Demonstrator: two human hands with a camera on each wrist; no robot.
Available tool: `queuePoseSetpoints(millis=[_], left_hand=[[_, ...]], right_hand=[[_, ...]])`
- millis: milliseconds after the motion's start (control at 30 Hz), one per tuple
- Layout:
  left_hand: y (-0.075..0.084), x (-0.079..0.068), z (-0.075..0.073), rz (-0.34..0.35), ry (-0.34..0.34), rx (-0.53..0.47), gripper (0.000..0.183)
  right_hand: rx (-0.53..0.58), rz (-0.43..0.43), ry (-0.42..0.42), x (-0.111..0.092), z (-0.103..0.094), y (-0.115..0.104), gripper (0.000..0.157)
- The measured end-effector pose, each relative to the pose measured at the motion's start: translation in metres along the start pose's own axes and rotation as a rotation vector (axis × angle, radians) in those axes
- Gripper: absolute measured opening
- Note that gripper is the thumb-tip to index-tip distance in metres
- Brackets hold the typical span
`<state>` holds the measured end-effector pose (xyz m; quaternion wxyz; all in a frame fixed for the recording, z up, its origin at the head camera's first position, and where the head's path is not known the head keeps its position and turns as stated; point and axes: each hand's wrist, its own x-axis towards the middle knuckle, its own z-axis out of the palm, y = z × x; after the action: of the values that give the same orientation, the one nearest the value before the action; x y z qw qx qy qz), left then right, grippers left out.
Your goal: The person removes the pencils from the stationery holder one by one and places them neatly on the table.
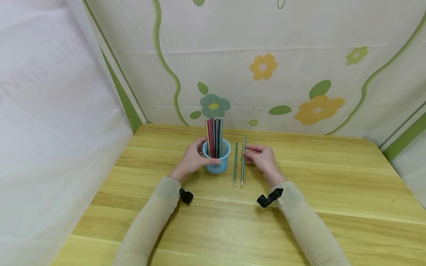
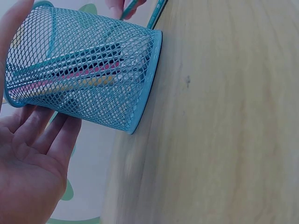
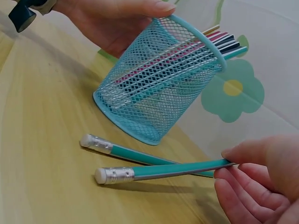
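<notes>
A light blue mesh pen cup (image 1: 217, 167) stands on the table with several pencils (image 1: 215, 136) upright in it, in red, black, yellow and green. My left hand (image 1: 195, 158) grips the cup from its left side, thumb across the front near the rim and fingers behind. To the cup's right, my right hand (image 1: 261, 157) pinches a green pencil (image 3: 182, 169) between thumb and fingers, its white eraser end toward me. Another green pencil (image 1: 235, 164) lies on the table between the cup and the held one, eraser also toward me.
The wooden table (image 1: 213, 229) reaches back to a white curtain (image 1: 233, 81) printed with flowers and leaves. Another white cloth (image 1: 60, 122) hangs along the left side. Black wrist mounts (image 1: 186, 195) sit on both of my sleeves.
</notes>
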<state>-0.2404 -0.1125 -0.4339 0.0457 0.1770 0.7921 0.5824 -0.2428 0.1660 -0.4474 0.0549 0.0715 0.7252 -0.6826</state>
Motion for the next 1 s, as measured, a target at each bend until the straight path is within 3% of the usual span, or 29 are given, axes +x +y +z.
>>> queuePoseSetpoints(millis=[1000], left_hand=[[-0.002, 0.001, 0.000, 0.017, 0.003, -0.004, 0.080]], right_hand=[[-0.216, 0.006, 0.026, 0.004, 0.011, 0.004, 0.039]])
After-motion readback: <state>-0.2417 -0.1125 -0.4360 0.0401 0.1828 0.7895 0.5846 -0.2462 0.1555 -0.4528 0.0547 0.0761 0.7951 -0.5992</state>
